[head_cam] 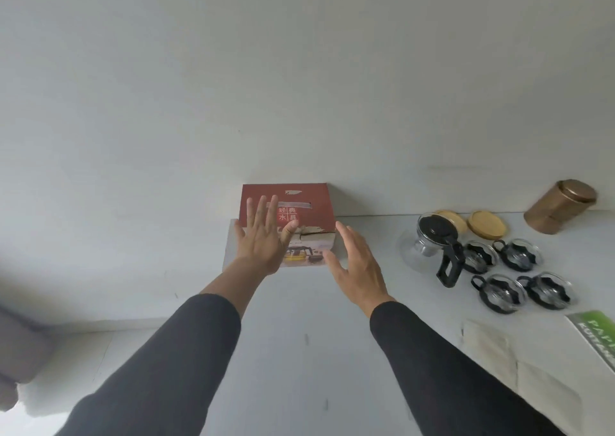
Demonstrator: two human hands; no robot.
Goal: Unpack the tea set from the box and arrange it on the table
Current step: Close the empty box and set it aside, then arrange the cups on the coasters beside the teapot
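A red and white tea set box [312,202] stands against the wall at the far edge of the white table [293,319]. My left hand [259,236] is spread flat over its front left side, fingers apart. Just off the box's right side, my right hand [356,262] is open too, holding nothing. To the right stand a glass teapot with a black lid and handle [432,239] and several glass cups with black handles [519,272].
Two round wooden lids [487,224] lie behind the cups. A bronze tin canister [559,206] stands at the far right by the wall. Beige paper [492,346] and a green printed pack [595,329] lie at the right front. A grey seat [20,346] shows at left.
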